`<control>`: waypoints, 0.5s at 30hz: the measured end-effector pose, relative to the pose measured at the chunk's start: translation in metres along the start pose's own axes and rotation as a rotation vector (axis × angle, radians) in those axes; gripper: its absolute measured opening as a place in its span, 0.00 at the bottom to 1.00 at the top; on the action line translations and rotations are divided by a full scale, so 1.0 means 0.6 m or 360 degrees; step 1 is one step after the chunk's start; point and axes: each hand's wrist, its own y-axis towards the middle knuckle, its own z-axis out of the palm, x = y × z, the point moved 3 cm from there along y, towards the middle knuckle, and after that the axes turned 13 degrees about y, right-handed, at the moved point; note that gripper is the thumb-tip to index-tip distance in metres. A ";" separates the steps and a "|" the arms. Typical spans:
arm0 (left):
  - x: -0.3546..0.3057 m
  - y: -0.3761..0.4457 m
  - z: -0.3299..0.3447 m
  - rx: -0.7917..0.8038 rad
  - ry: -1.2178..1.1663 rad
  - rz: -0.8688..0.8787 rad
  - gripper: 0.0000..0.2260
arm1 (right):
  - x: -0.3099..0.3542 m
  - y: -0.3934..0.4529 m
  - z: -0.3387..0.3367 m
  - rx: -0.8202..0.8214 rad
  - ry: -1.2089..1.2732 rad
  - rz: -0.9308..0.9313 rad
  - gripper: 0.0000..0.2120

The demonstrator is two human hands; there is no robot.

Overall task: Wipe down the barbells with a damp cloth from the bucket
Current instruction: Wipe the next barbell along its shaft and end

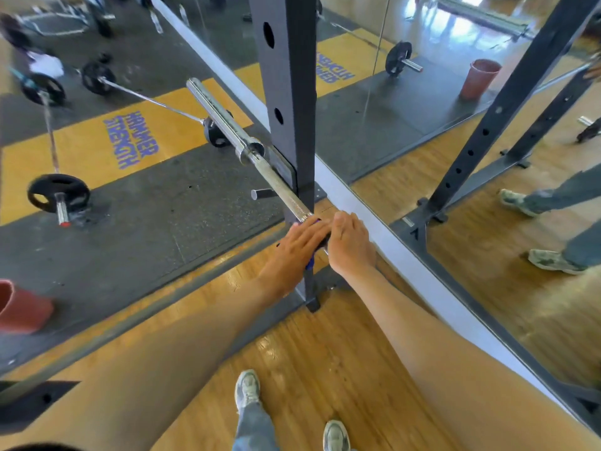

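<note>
- The barbell [276,183] rests in a dark squat rack [286,92], its chrome sleeve pointing to the far left and its knurled shaft running down toward the near centre.
- The left hand [299,242] lies over the shaft just near of the rack upright, fingers curled round a blue-purple cloth [310,262] wrapped on the bar; its grip is closed on that cloth, most of which is hidden under the hand.
- The right hand [349,244] sits right beside the left, touching it, fingers bent down over the same stretch of bar; whether its grip takes in the cloth, the bar, or both, I cannot tell.
- A red bucket [22,309] stands on the floor at the near left edge, well apart from the hands; it is cut off by the frame and its inside is out of view, so its contents cannot be told.
- A mirror [422,109] fills the right side and shows a reflected red bucket whose contents are too small to make out.
- Two loaded barbells [58,196] lie on the dark rubber platform [162,206] at the far left, by a yellow panel reading "HAMMER STRENGTH".
- The person's shoes [247,388] stand on the wooden floor [325,353] at the near centre.
</note>
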 end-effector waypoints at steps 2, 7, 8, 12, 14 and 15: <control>0.026 -0.002 -0.004 0.0006 0.0071 0.0250 0.41 | 0.011 0.010 0.004 -0.0056 0.0023 0.0046 0.33; 0.132 0.038 -0.011 -0.0116 -0.0027 -0.0138 0.46 | 0.012 0.011 0.004 -0.0189 -0.0101 0.0144 0.25; 0.120 0.035 -0.008 -0.0110 -0.0072 -0.0116 0.46 | 0.016 0.009 0.004 -0.0267 -0.0129 0.0153 0.28; 0.045 0.007 0.025 -0.0081 -0.0247 0.0410 0.45 | 0.022 0.008 0.012 -0.0474 -0.0045 0.0195 0.24; 0.050 0.010 0.035 -0.0155 -0.0304 0.0464 0.43 | 0.027 0.001 0.007 -0.0529 0.0197 0.0208 0.28; 0.059 0.016 0.034 -0.0164 -0.0267 0.0475 0.44 | 0.028 -0.006 -0.002 -0.0577 0.0332 0.0241 0.27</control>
